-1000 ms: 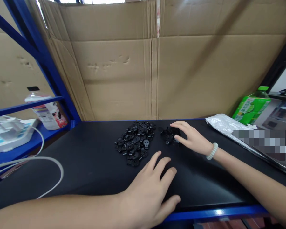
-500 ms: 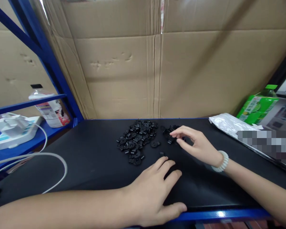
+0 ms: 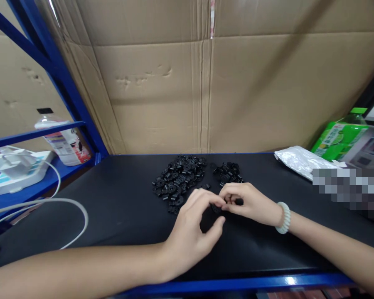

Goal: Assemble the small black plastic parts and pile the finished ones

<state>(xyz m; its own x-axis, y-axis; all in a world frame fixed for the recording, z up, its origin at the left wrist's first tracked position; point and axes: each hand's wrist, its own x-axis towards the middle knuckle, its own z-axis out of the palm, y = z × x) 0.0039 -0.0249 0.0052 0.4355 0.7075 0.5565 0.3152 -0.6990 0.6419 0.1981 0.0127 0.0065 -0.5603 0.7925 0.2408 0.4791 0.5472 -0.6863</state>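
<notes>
My left hand (image 3: 195, 230) is curved over the black table, its thumb apart from the fingers. Its fingertips meet those of my right hand (image 3: 251, 203), which wears a pale coiled band. The thumb and forefinger of my right hand are pinched at the edge of a small round black plastic part (image 3: 216, 208), partly hidden by the fingers. Behind my left hand lies a large pile of similar black plastic parts (image 3: 180, 176). A smaller heap of black parts (image 3: 227, 171) is just beyond my right hand, and a loose part (image 3: 206, 186) sits between the two.
A black mat covers the tabletop (image 3: 118, 199), with a blue front edge. Cardboard (image 3: 156, 99) stands behind. On the left, a blue shelf holds a power strip (image 3: 21, 172) and a bottle (image 3: 64, 141); a white cable (image 3: 85, 218) loops over the table. A silvery bag (image 3: 302, 160) and green bottle (image 3: 339, 135) are right.
My right hand has come from the smaller heap toward me and to the left, closing into a pinch. My left hand has lifted from lying flat and turned, its fingertips now meeting my right hand.
</notes>
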